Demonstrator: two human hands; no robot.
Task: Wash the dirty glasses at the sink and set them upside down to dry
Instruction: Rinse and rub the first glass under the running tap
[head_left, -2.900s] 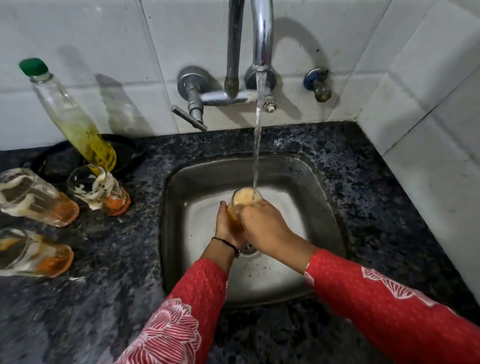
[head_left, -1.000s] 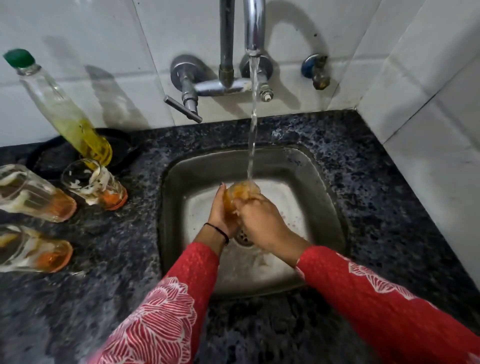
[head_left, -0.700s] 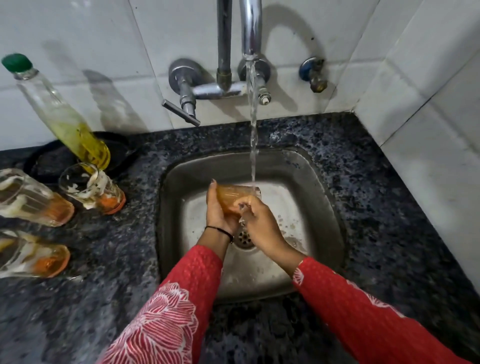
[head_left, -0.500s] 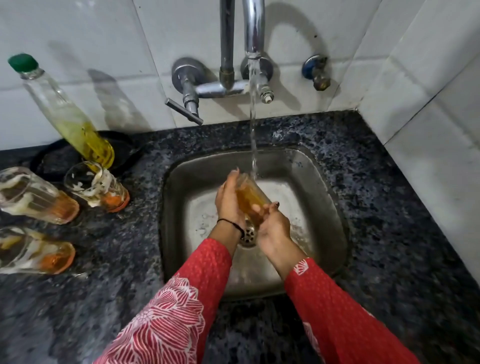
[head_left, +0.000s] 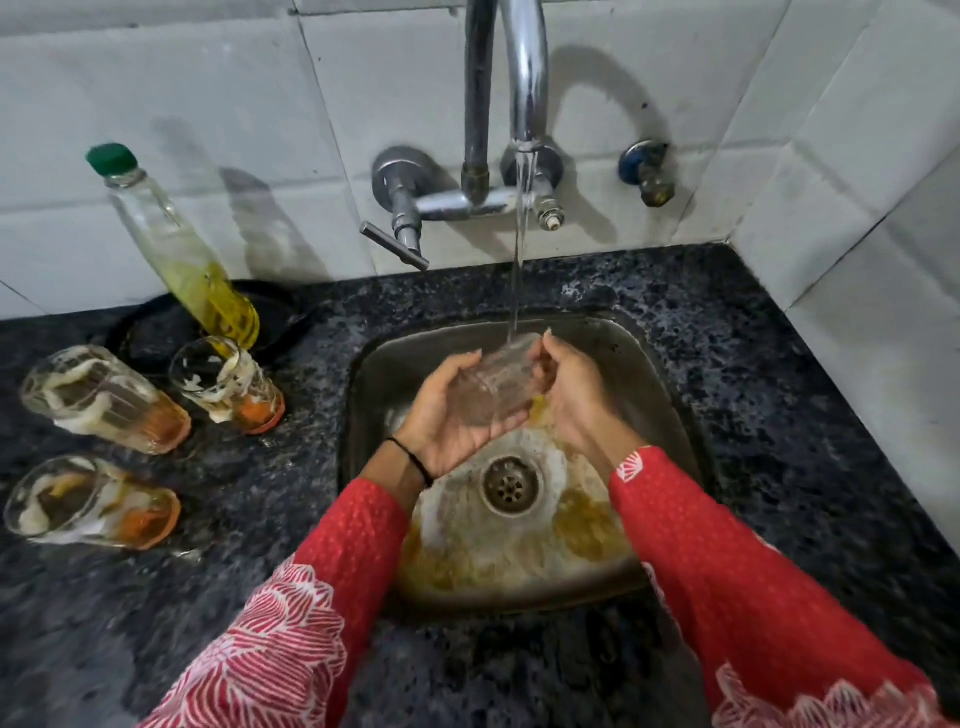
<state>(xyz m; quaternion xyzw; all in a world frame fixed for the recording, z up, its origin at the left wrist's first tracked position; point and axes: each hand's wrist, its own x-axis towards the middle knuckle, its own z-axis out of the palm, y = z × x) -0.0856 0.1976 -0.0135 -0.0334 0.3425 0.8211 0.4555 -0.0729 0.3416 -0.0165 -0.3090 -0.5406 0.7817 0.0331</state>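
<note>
Hands (head_left: 452, 410) cradle glass (head_left: 496, 384) beside dirty glasses (head_left: 104, 397).

I noted the glass (head_left: 496, 384), earlier holding orange liquid, was emptied and tilted sideways; yellow residue (head_left: 582, 525) spread across the sink (head_left: 670, 415) floor.

Tap spout (head_left: 511, 67) is running out of frame at 12 o'clock, its arch cut by the top edge. Left hand (head_left: 451, 415) is covering the lower side of the glass (head_left: 497, 385); right hand (head_left: 574, 397) is hiding its base end. Both red sleeves (head_left: 727, 587) are leaving frame at 6 o'clock.
</note>
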